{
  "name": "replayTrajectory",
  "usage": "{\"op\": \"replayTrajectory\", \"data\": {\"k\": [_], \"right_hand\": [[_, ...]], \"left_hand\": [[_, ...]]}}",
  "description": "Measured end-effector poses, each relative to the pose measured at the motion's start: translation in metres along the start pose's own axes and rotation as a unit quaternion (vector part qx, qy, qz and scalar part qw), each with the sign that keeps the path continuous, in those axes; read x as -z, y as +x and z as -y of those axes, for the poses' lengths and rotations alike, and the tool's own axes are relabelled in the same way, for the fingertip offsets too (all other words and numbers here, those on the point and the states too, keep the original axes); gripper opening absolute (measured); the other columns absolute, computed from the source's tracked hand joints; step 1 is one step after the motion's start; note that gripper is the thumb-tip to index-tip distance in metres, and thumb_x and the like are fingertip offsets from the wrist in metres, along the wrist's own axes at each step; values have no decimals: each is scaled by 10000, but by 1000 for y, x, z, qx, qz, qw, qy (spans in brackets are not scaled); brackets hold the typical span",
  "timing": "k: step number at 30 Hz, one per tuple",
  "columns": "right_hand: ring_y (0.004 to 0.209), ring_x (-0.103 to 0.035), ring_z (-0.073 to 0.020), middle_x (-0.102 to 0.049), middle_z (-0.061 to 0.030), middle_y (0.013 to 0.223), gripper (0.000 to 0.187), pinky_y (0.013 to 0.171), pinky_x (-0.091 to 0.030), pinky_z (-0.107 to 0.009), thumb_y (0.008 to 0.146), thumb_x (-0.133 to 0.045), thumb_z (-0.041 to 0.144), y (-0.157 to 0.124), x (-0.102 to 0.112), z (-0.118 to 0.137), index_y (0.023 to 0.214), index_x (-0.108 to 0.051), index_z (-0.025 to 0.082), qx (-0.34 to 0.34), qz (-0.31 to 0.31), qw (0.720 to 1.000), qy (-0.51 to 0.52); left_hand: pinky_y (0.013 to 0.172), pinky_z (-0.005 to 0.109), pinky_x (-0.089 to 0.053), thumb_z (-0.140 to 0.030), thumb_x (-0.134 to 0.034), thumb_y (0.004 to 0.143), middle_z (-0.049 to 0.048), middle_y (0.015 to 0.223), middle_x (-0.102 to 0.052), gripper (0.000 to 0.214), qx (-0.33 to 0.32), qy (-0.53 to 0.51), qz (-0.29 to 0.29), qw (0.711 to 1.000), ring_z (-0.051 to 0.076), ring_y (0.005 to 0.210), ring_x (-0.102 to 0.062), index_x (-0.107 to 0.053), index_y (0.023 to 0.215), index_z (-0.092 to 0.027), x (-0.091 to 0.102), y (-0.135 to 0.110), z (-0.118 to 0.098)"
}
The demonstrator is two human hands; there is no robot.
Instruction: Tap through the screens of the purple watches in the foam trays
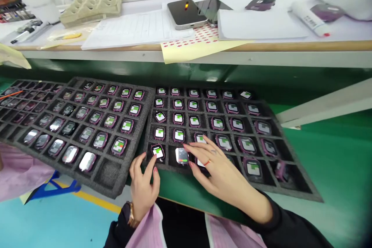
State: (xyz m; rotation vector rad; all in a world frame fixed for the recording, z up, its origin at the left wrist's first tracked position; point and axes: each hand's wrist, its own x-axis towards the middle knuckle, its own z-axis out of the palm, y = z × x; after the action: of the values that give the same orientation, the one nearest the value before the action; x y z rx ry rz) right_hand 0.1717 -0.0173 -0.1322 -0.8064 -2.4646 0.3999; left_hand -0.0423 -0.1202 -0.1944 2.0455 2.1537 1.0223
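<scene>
Watches with lit screens sit one to a pocket in the right foam tray, and the hands work along its near row. The step in hand looks like a touch check of each screen in turn. The left hand reaches up from below with its forefinger stretched out, the tip pressing the screen of the watch at the near left corner; its other fingers are loosely curled and apart, pinching nothing. The right hand lies flat, palm down, fingers spread and pointing left; its fingertips rest on the next watch, just right of the left forefinger, and the palm covers the pockets beyond. A ring shows on one finger. Both wrists come in low over the green belt. By my reading, the next move calls for a light, square tap on each screen, without tipping the watch from its pocket. A second tray lies just left of the left hand.
</scene>
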Motion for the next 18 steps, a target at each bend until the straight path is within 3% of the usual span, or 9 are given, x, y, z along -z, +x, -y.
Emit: {"op": "replayTrajectory", "data": {"k": [5,11,15,18], "right_hand": [[1060,-567,-310,-612,-132,1122,339,1052,-397,-592,1008,-470,157,1,3,-10,1343,-494,109,-17,7,999,-37],[1087,-557,-329,-622,-128,1182,639,1000,-425,-551,780,-813,76,13,-3,-13,1331,-492,101,1,87,995,-58],[1047,-570,-340,-641,-140,1132,654,934,-463,-534,693,-877,39,23,-8,-13,1261,-555,58,12,98,992,-81],[997,-572,-354,-643,-146,1073,571,898,-479,-528,653,-900,42,26,-10,-15,1149,-618,53,3,89,993,-78]], "left_hand": [[1073,451,-379,-137,-487,975,124,1413,-413,430,11,-10,31,999,279,1310,-390,-494,1392,-243,3,5,-3],[1125,427,-389,-173,-508,980,119,1426,-419,512,35,-50,89,994,237,1340,-384,-354,1465,-221,13,34,-10],[1121,406,-420,-130,-583,937,96,1331,-522,518,-4,-29,166,986,226,1272,-456,-407,1421,-185,19,56,-11],[1076,429,-466,-105,-634,898,98,1271,-548,479,-8,-12,182,983,247,1204,-509,-487,1350,-164,21,64,-13]]}}
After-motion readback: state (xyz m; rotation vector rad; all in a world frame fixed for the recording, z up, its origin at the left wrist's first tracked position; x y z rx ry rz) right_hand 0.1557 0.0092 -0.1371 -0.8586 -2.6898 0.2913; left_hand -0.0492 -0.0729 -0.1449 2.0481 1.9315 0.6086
